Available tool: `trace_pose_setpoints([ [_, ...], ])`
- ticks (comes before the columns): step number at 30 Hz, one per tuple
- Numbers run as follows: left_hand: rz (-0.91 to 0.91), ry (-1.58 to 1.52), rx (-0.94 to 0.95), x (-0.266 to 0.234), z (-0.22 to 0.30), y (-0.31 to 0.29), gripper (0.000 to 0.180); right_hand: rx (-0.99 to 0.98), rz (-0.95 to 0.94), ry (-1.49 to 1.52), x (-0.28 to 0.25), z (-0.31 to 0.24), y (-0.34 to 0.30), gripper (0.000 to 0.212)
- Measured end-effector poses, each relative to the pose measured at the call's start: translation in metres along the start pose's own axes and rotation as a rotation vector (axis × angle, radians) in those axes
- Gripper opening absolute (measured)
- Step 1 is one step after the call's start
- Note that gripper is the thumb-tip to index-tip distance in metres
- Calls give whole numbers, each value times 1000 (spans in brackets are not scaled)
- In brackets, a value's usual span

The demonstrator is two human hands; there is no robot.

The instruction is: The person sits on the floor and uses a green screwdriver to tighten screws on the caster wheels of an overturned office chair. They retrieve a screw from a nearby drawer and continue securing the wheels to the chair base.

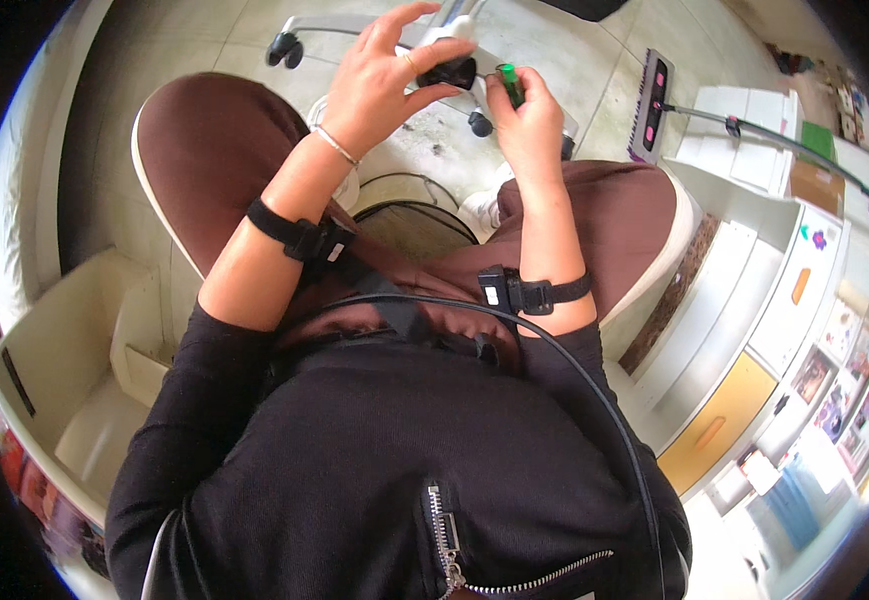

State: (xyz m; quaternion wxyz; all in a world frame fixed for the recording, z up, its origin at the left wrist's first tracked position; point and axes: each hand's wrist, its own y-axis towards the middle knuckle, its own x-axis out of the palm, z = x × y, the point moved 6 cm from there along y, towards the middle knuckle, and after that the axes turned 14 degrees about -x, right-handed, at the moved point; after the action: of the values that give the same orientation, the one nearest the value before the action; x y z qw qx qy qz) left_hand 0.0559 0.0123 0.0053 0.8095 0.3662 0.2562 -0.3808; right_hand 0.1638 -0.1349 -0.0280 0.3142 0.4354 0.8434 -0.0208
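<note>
At the upper middle, my left hand (375,85) grips a black caster wheel (452,72) between thumb and fingers. The wheel sits by the white base of a swivel chair (463,28), whose other black casters (283,50) rest on the floor. My right hand (532,122), just right of the wheel, is closed around a small green-handled tool (510,85). A thin shaft seems to run from the tool toward the wheel, but its tip is too small to make out.
Between my shoes lies a dark round object (420,228) with a cable near it. A broom head (652,108) on a long pole lies to the right. Beyond it stand white boxes (730,135) and a drawer cabinet (800,285). An open cream bin (60,300) stands at left.
</note>
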Motion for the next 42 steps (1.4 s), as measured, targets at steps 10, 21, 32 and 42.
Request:
trace_pose_setpoints([
  [10, -57, 257, 41, 7, 30, 8, 12, -64, -33, 70, -24, -15, -11, 19],
  [21, -284, 335, -7, 17, 30, 14, 15, -111, 70, 23, -46, -8, -17, 21],
  [32, -321, 397, 82, 19, 36, 15, 9, -163, 186, 123, -58, -18, -22, 28],
  [42, -289, 308, 182, 23, 30, 17, 15, 1, 238, 220, -70, -11, -25, 20],
])
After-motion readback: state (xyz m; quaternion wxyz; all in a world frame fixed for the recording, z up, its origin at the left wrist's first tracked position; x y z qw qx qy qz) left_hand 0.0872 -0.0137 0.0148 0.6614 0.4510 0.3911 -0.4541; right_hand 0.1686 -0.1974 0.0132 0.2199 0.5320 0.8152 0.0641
